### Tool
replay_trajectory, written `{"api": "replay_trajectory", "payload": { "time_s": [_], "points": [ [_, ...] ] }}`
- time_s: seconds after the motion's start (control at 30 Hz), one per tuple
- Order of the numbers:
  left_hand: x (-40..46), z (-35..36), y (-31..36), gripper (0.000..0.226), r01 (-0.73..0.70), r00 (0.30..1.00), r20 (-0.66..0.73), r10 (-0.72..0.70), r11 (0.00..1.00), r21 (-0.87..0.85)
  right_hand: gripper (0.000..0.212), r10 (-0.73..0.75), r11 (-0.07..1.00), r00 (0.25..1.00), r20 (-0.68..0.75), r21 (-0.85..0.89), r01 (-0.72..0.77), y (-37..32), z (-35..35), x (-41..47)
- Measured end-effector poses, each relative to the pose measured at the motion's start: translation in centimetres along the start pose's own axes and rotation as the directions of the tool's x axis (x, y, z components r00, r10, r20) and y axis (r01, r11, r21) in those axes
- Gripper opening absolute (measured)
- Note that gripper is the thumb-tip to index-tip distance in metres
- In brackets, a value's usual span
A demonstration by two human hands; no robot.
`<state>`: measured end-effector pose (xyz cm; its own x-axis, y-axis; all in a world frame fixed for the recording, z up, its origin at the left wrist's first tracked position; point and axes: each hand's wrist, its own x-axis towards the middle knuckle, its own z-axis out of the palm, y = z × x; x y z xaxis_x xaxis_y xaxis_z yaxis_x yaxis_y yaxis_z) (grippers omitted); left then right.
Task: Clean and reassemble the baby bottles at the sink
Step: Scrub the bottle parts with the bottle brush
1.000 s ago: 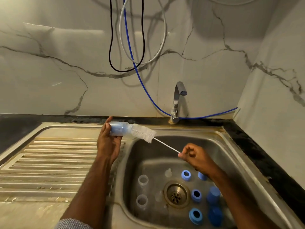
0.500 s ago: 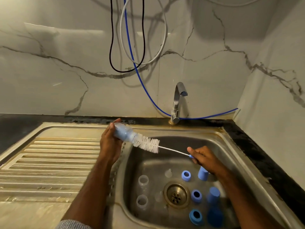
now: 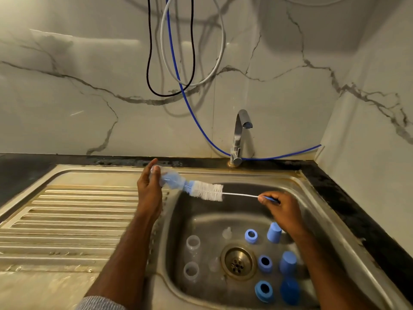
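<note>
A home kitchen, seen from above at the sink. A stainless steel sink (image 3: 297,186) with a ribbed draining board (image 3: 67,220) on its left is set into a dark stone countertop (image 3: 348,198). A chrome tap (image 3: 240,135) stands at the back edge. The walls (image 3: 89,97) are pale marble-look panels with grey veins, meeting in a corner at the right. Black, white and blue hoses (image 3: 178,63) hang loose down the wall behind the tap. Blue and clear baby bottle parts (image 3: 264,262) lie in the basin around the drain (image 3: 238,262).
</note>
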<state>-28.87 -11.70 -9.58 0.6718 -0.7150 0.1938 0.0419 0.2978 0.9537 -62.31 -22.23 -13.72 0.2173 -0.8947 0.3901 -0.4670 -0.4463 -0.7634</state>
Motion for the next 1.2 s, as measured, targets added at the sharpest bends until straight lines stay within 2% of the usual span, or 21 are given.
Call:
{"api": "replay_trajectory", "payload": {
  "time_s": [0.07,0.2,0.37,0.5,0.6,0.77,0.87,1.0,1.13,1.2],
  "points": [
    [-0.2,0.2,-0.1,0.035,0.007,0.999,0.045,-0.008,1.0,0.012,0.012,-0.028,0.999,0.999,0.026,0.041,0.027,-0.6,0.5,-0.1],
    [0.4,-0.5,0.2,0.035,0.001,0.999,0.038,0.001,0.999,-0.035,0.029,-0.06,0.993,0.997,-0.058,0.099,0.065,-0.4,-0.9,0.5],
    [-0.1,0.1,0.0,0.035,0.013,0.997,0.073,-0.012,1.0,-0.015,0.025,-0.109,0.99,0.991,-0.079,0.077,0.115,-0.6,0.0,0.2],
    [0.6,-0.7,0.0,0.035,0.023,1.0,0.013,-0.022,0.997,-0.078,0.028,-0.077,0.993,0.993,-0.086,0.087,0.084,0.0,-0.5,0.4],
    [0.0,-0.1,-0.2,0.036,0.024,0.998,0.058,-0.022,0.999,-0.034,0.036,-0.12,0.991,0.99,-0.073,0.052,0.124,-0.6,0.2,0.2],
    [0.8,-1.0,0.1,0.035,0.046,0.999,-0.007,-0.047,0.994,-0.096,0.03,-0.055,0.992,0.994,-0.09,0.111,0.065,0.6,-0.7,0.5],
    [-0.1,-0.1,-0.1,0.034,-0.001,0.997,0.08,0.001,1.0,-0.001,0.021,-0.048,0.991,0.998,-0.038,0.122,0.052,0.0,0.6,0.0],
    [-0.2,-0.1,0.2,0.036,-0.054,0.978,0.206,0.044,0.998,0.042,0.024,0.026,0.984,0.999,-0.048,0.178,-0.017,0.6,-0.1,0.3],
    [0.2,-1.2,0.3,0.022,-0.102,0.976,0.204,0.075,0.987,0.127,0.026,0.003,0.983,0.999,-0.05,0.182,0.006,0.8,-0.9,0.2],
    [0.0,-1.3,0.4,0.028,-0.126,0.975,0.206,0.087,0.975,0.183,0.026,0.021,0.985,0.998,-0.065,0.174,-0.01,1.0,-1.2,0.5]
  ]
}}
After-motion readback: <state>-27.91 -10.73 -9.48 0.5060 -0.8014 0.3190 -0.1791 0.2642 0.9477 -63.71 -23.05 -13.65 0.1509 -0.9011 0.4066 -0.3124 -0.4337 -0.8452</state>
